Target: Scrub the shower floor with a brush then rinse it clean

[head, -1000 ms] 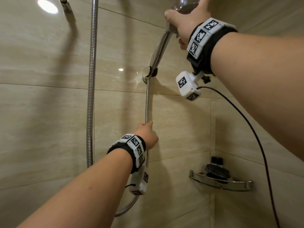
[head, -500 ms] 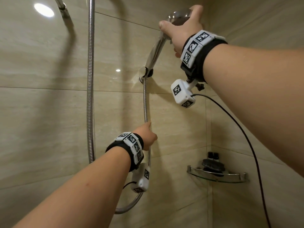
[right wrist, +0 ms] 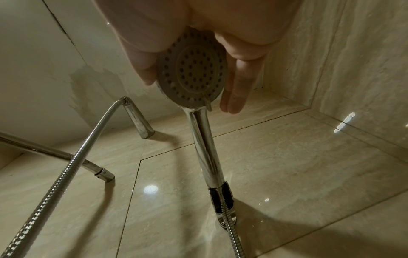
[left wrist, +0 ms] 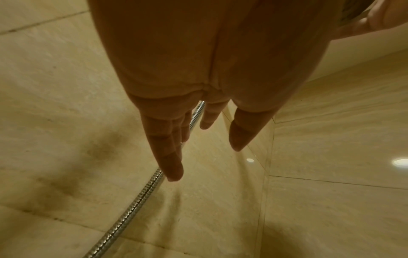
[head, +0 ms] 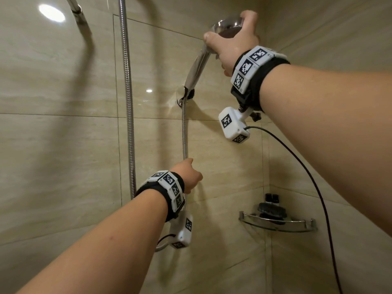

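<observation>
Right hand (head: 231, 46) clasping the shower head (right wrist: 192, 73), handle now seated lower in the wall bracket (head: 186, 95), left hand (head: 187, 177) loosely steadying the hose (head: 184, 132): rinsing seemingly over.

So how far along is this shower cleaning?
Unclear: the floor is out of view. The right hand grips the shower head, whose handle sits in the wall bracket; the left hand touches its hose. No water flows.
</observation>
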{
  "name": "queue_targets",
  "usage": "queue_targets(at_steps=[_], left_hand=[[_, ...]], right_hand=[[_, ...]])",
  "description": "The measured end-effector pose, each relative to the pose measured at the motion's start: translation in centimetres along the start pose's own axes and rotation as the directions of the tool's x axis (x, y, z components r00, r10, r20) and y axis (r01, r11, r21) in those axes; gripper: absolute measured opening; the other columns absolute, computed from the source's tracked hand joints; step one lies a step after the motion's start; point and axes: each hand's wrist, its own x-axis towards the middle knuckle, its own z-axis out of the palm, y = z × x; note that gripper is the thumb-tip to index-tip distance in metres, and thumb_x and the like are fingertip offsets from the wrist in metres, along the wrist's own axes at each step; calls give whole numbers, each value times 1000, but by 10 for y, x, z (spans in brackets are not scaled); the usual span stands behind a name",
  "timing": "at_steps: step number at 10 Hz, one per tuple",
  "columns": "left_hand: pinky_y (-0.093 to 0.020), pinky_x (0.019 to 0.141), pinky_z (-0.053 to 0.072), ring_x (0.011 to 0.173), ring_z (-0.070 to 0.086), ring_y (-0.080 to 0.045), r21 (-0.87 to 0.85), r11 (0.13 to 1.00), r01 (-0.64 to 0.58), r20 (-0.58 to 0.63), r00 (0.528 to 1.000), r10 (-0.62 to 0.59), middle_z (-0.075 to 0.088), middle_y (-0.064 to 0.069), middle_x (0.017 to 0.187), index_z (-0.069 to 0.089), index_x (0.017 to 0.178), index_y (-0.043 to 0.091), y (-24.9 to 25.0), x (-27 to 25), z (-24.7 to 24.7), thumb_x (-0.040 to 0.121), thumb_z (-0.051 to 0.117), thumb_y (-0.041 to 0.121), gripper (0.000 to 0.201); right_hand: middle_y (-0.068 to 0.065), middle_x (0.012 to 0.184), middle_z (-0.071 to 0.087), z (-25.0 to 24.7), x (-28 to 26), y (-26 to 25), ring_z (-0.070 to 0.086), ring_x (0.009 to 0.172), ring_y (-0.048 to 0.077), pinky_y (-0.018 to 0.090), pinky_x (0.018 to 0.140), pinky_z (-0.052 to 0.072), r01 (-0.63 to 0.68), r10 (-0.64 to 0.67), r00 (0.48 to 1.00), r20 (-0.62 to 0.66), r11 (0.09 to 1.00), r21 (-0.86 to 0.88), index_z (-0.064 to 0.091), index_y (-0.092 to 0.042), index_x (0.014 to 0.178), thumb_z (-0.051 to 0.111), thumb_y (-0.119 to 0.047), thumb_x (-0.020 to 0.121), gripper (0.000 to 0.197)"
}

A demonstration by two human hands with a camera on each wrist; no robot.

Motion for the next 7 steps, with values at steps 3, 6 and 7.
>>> queue_targets(at_steps=[3, 6, 7], left_hand=[[-45, 81, 63, 100, 67, -30, -28, 1000, -9, -18, 1000, 8, 43, -14, 152, 21, 161, 23, 3, 1, -4, 97, 62, 17, 76], [-45, 81, 63, 96, 67, -28, -52, 998, -29, -31, 999, 27, 53, -12, 133, 22, 161, 22, 6, 3, -11, 96, 64, 20, 77], [-44, 81, 63, 99, 66, -27, -48, 998, -44, -44, 998, 41, 48, -13, 146, 22, 161, 22, 6, 4, -12, 96, 65, 21, 77]], right_hand=[[2, 121, 51, -5, -2, -3, 66, 94, 28, 44, 80, 61, -5, 5, 1000, 12, 1000, -5, 20, -37, 151, 71, -66, 64, 105], [1, 130, 47, -19, -9, -6, 65, 100, 28, 46, 85, 59, 8, -9, 1000, 28, 999, 37, 16, -39, 155, 62, -82, 55, 118], [5, 146, 42, -30, -10, 0, 56, 121, 32, 50, 100, 50, 3, -3, 1000, 4, 998, 66, 13, -38, 159, 58, -86, 68, 113]])
